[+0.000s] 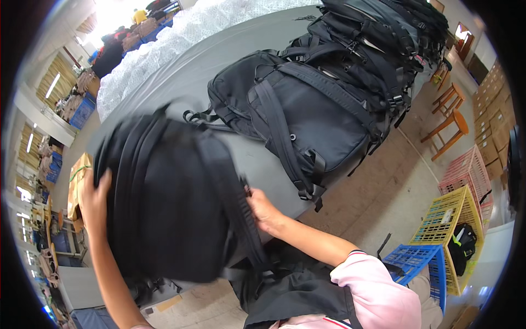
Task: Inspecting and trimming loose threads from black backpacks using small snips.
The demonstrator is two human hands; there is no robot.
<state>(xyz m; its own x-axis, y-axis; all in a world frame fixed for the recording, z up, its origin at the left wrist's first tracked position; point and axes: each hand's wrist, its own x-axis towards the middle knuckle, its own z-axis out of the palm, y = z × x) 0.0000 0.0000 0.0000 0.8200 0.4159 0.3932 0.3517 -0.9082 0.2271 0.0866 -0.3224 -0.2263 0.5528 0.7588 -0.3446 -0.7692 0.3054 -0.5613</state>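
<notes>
A black backpack [170, 203] is tilted up in front of me at the table's near edge, partly smeared by motion. My left hand [94, 200] is closed on its left side, the thumb in front and the other fingers largely hidden. At the backpack's right edge, beside a padded shoulder strap [233, 197], my right hand [263, 211] grips it with curled fingers. Another black backpack [323, 118] lies on the grey-covered table [268, 170] just beyond, its straps and buckles facing up.
More black backpacks [378, 33] are heaped at the far right of the table. Bubble wrap [192, 33] lines its far left edge. To the right stand wooden stools [452, 126], plastic crates [438, 219] and stacked cartons [490, 120]. A brown paper-wrapped bundle [76, 181] is near my left hand.
</notes>
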